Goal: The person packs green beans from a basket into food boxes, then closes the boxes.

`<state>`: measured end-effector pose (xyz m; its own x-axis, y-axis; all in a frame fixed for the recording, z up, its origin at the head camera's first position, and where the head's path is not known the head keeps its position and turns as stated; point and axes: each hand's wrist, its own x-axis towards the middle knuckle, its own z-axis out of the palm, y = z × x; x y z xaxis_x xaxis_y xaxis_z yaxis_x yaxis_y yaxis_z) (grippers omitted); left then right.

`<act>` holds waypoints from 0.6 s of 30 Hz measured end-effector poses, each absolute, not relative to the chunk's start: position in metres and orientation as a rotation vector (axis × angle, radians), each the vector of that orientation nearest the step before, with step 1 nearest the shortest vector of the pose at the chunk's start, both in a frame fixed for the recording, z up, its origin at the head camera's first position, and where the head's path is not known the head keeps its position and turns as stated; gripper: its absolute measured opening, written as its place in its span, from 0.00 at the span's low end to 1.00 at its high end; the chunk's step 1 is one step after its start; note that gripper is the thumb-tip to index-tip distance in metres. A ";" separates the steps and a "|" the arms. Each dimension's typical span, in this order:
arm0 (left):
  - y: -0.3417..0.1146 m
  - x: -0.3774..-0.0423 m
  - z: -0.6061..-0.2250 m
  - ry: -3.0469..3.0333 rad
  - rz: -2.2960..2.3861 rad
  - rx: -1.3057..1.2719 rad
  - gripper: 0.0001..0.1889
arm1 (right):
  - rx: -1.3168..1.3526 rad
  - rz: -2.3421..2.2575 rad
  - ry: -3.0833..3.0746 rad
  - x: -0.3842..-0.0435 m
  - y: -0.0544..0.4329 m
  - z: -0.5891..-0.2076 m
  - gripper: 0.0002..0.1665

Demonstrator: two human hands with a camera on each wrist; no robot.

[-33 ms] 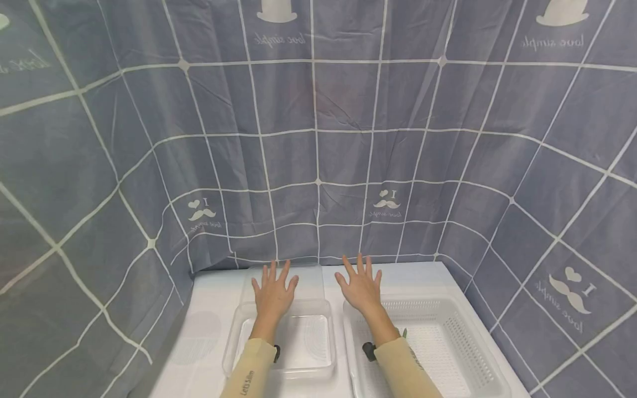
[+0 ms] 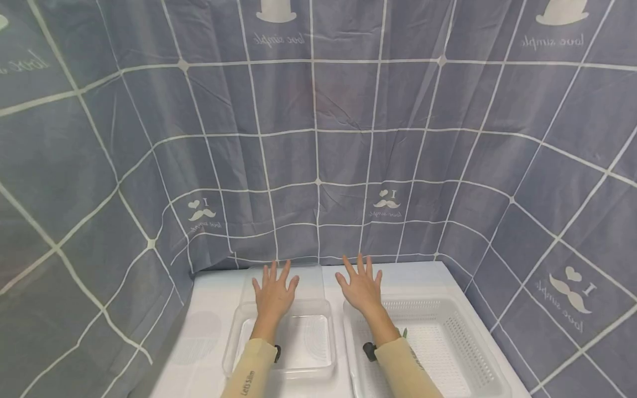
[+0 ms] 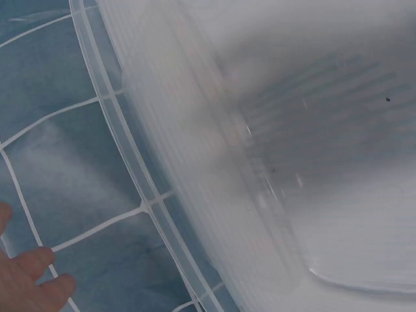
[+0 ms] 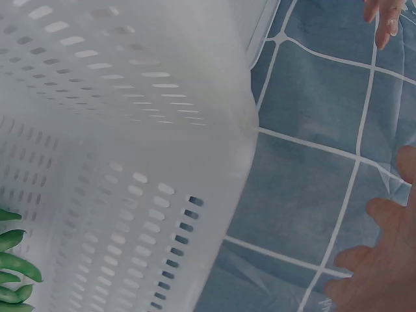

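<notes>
My left hand (image 2: 275, 298), its fingers spread, hovers over the far part of a clear plastic container (image 2: 332, 342) and holds nothing. A flat transparent sheet, apparently a lid (image 2: 311, 282), lies just behind that container. To the right, my right hand (image 2: 362, 288) is also spread and holds nothing, above the far left corner of a white perforated basket (image 2: 478, 345). Several slim green pods (image 4: 19, 266) lie in the basket in the right wrist view. My right forearm hides most of them in the head view, where one green tip (image 2: 405, 333) shows.
Both containers stand side by side on a white table (image 2: 199, 309). A grey-blue curtain (image 2: 343, 160) with white grid lines hangs behind the table and along both sides.
</notes>
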<state>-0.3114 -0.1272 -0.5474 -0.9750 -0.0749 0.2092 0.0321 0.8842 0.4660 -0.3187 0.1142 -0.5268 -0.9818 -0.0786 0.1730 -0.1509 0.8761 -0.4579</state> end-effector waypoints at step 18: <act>-0.120 -0.305 -0.544 -2.795 -0.751 0.010 0.32 | 0.163 0.773 -2.899 -0.316 0.123 -0.530 0.39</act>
<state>-0.3048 -0.1204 -0.5439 -0.9695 -0.0703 0.2346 0.0567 0.8675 0.4942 -0.3160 0.1226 -0.5300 -0.9847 -0.0689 0.1598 -0.1393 0.8624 -0.4866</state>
